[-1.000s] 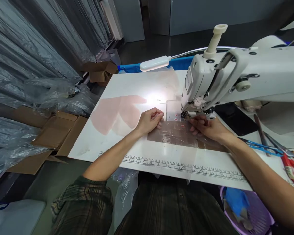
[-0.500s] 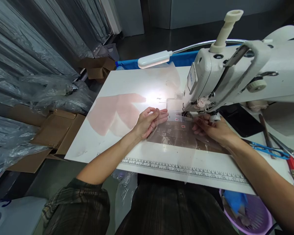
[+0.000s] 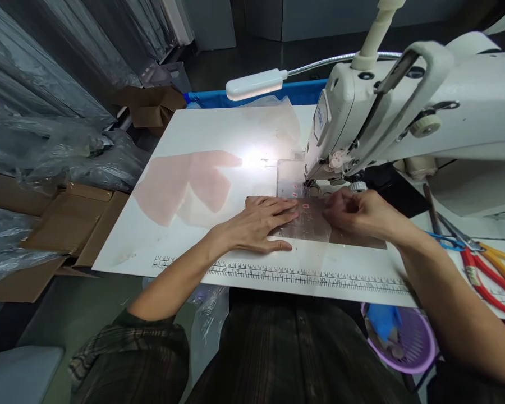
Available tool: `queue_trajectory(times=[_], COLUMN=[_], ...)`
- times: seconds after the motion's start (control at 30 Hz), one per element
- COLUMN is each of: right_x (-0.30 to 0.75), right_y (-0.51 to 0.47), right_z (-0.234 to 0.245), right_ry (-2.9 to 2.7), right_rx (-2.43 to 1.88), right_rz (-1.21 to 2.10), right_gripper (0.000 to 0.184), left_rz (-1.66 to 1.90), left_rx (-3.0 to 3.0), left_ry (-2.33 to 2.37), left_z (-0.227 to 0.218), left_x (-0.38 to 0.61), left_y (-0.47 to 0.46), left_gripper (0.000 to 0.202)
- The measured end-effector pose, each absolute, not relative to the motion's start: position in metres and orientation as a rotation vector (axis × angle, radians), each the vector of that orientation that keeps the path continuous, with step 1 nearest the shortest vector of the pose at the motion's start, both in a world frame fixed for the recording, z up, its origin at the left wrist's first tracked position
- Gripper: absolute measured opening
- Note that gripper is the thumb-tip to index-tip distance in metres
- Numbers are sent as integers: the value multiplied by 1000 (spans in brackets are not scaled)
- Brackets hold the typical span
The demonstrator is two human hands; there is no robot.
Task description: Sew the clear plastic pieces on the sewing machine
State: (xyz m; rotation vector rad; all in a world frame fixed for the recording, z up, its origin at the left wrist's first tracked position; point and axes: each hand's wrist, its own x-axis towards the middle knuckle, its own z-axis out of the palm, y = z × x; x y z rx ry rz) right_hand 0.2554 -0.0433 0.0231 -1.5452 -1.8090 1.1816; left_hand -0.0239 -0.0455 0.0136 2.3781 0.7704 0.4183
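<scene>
My left hand [image 3: 258,223] lies flat, fingers stretched out, pressing a clear plastic sheet [image 3: 309,224] onto the white sewing table [image 3: 219,129]. My right hand [image 3: 357,213] rests on the same sheet just in front of the needle of the white sewing machine [image 3: 404,118], its fingers curled and blurred. A brownish patch shows under the sheet. Small red marks [image 3: 305,206] sit on the sheet near the presser foot.
A lamp [image 3: 252,85] on a flexible neck lights the needle area. A printed ruler [image 3: 303,276] runs along the table's front edge. Red and blue scissors [image 3: 483,269] lie at the right. Pink fabric pieces [image 3: 180,182] lie at the left. Cardboard boxes [image 3: 67,224] stand on the floor; a purple basket [image 3: 408,336] below.
My left hand went from a loose curl at the sheet's edge to lying flat on the sheet. The right hand drew slightly back toward me from the needle.
</scene>
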Motion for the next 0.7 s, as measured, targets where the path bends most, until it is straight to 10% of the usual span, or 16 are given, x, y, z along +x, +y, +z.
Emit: queue_trajectory(times=[0.27,0.5,0.7], right_x=[228,182,199], right_y=[-49,-46,-48], right_z=[29,36,23], right_ry=[-1479,-1318,-1928], right_rx=[-1507,-1224,-1367], right_rz=[1361,1750,1134], right_gripper=[39,30,31], left_rz=[698,571,499], left_rx=[2016,1219,1418], left_ry=[969,964,1156], left_z=[29,30,21], left_x=[-29,-36,-37], left_y=[-46,-36,-39], left_gripper=[36,77,67])
